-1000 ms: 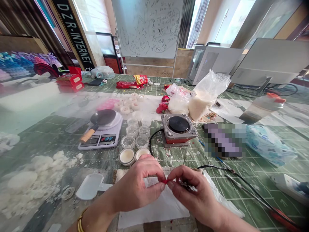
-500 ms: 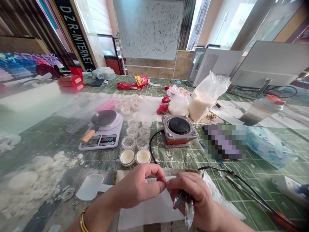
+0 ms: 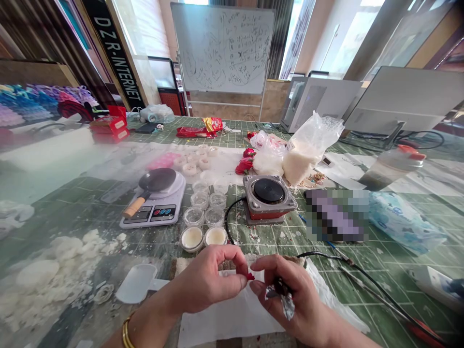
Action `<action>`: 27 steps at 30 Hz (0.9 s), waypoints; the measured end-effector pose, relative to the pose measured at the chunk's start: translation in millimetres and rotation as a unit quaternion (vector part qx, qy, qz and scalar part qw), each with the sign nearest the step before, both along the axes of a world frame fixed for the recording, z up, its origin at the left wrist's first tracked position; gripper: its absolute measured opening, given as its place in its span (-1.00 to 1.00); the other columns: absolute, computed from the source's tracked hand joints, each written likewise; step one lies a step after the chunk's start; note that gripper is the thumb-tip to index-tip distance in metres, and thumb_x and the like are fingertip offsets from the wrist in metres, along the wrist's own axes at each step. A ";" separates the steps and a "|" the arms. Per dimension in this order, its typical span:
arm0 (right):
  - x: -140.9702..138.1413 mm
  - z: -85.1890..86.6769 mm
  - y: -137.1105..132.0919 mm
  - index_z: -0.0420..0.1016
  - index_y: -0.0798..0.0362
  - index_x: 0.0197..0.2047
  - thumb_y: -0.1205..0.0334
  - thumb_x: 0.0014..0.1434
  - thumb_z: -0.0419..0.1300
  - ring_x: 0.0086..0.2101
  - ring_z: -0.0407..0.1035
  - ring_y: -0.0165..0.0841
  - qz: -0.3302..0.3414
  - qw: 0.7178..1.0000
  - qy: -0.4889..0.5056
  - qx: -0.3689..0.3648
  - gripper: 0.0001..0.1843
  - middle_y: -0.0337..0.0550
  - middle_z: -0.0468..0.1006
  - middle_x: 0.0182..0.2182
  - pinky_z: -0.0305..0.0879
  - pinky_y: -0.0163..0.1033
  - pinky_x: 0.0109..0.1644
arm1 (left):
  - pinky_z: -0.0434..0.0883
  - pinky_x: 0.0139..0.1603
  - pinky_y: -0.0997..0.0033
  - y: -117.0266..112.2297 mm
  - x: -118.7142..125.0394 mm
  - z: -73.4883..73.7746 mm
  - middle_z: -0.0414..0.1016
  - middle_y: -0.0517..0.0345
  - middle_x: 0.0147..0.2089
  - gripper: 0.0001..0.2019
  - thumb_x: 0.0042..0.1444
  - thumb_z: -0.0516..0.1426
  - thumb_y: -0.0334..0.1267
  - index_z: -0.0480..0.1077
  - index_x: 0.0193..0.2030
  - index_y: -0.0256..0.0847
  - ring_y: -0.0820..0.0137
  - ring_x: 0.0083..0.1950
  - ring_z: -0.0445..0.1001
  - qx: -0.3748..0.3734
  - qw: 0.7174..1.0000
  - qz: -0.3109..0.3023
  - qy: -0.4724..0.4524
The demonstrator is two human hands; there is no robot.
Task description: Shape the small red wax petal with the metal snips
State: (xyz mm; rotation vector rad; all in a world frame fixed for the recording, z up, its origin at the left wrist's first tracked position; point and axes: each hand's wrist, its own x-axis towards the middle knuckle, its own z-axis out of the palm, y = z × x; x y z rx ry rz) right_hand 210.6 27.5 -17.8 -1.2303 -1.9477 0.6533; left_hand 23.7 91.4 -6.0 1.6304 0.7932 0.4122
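Observation:
My left hand (image 3: 213, 275) pinches a small dark-red piece (image 3: 250, 276), perhaps a petal, between thumb and index finger. Close beside it is my right hand (image 3: 295, 290), its thumb and index fingertip a little apart. Its other fingers are curled around a crumpled silver foil wrapper (image 3: 288, 308) with something dark in it. Both hands hover over a white sheet (image 3: 224, 319) on a brownish cloth. Just beyond my left hand stand two cups filled with a cream-white material, the left cup (image 3: 192, 238) and the right cup (image 3: 215, 236).
Several clear cups (image 3: 194, 216) stand in rows behind the filled ones. A kitchen scale (image 3: 170, 212) carries a small pan (image 3: 157, 180). To the right are a hot plate (image 3: 268, 191) and its black cable. White crumbs (image 3: 58, 270) and a white scoop (image 3: 136, 282) lie left.
My right thumb and index finger have parted and drawn back from my left fingertips, uncovering the small red piece. The foil in my right hand has turned slightly. The view has tilted up a little.

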 end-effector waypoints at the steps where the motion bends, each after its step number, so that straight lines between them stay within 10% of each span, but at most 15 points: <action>1: 0.1 -0.1 0.1 0.32 -0.01 -0.20 0.36 0.08 0.11 -0.61 0.08 -0.55 -0.004 1.000 0.000 -0.010 -0.82 -0.40 0.23 -0.60 0.04 -0.43 -0.55 | 0.26 -0.21 0.42 -0.1 0.0 0.9 0.41 0.19 -0.36 -0.96 0.00 0.12 -0.32 0.37 -0.38 -0.22 0.40 -0.27 0.32 0.008 1.000 -0.001 0.005; 27: -2.0 1.2 2.9 0.30 0.05 -0.36 0.42 -0.01 0.09 -0.58 0.10 -0.55 -0.006 0.997 0.029 -0.072 -0.89 -0.38 0.26 -0.60 0.05 -0.43 -0.51 | 0.27 -0.28 0.47 4.1 1.8 1.3 0.45 0.18 -0.36 -0.87 -0.06 0.22 -0.27 0.47 -0.35 -0.25 0.42 -0.29 0.35 -0.044 0.999 0.024 0.003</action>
